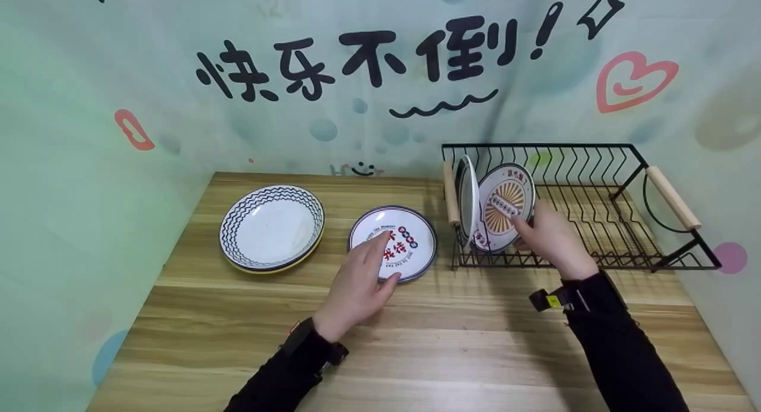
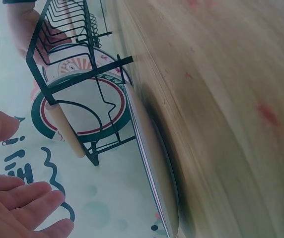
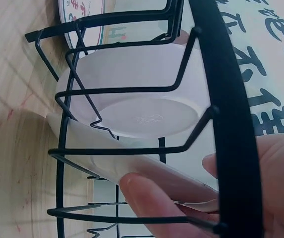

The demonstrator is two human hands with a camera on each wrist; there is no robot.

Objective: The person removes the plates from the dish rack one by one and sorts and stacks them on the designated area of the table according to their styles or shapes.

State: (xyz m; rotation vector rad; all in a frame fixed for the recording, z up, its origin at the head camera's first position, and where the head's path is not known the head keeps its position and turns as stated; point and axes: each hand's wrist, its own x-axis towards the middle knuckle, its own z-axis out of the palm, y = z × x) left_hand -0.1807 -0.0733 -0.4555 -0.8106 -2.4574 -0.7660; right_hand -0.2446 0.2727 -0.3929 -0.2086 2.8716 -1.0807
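My right hand (image 1: pixel 553 236) pinches the rim of a plate with an orange sunburst (image 1: pixel 505 189), which stands tilted in the black wire dish rack (image 1: pixel 538 145). In the right wrist view the thumb lies against the white underside of this plate (image 3: pixel 102 153). Beside it, at the rack's left end, another plate (image 1: pixel 469 204) stands upright. My left hand (image 1: pixel 357 284) is over a blue-rimmed plate with red characters (image 1: pixel 422 230) lying on the table. Its fingers look extended, and the left wrist view shows them apart from that plate's edge (image 2: pixel 149 168).
A wavy-patterned dish (image 1: pixel 267 227) lies at the left on top of a yellow-edged one (image 1: pixel 300 262). The rack has wooden handles, the right one (image 1: pixel 672 197) sticking out at its end. A printed cloth backdrop (image 1: pixel 368 138) rises behind the wooden table (image 1: pixel 416 352).
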